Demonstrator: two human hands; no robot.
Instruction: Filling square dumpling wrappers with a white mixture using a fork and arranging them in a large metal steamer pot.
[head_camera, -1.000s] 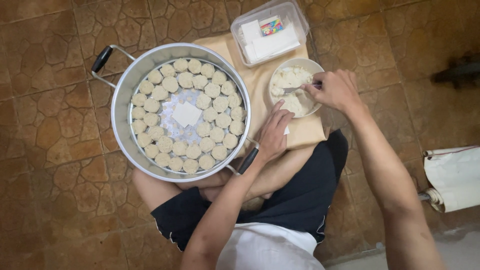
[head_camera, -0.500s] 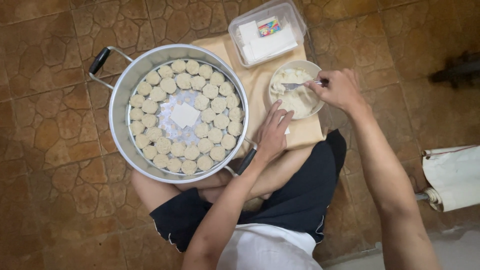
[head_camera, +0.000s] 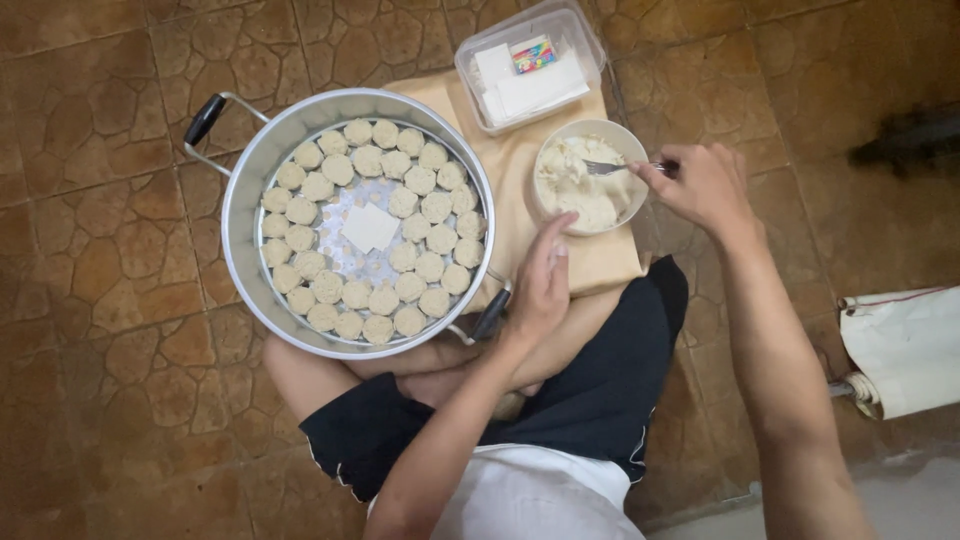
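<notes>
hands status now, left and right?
Left hand: open, empty, hovering beside the bowl.
Right hand: closed on a fork in the bowl.

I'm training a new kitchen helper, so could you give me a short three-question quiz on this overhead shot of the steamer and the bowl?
1. True or false: the right hand holds a fork whose tines lie in the bowl of pale filling.
2. What lies in the bare middle of the steamer pot, ringed by round dumplings?
A. a spoon
B. a white square sheet
C. a lid
3. Fill in: the clear plastic container of white sheets sits on the far side of the ____ from the person.

Key: 1 true; 2 B; 3 bowl.
</notes>
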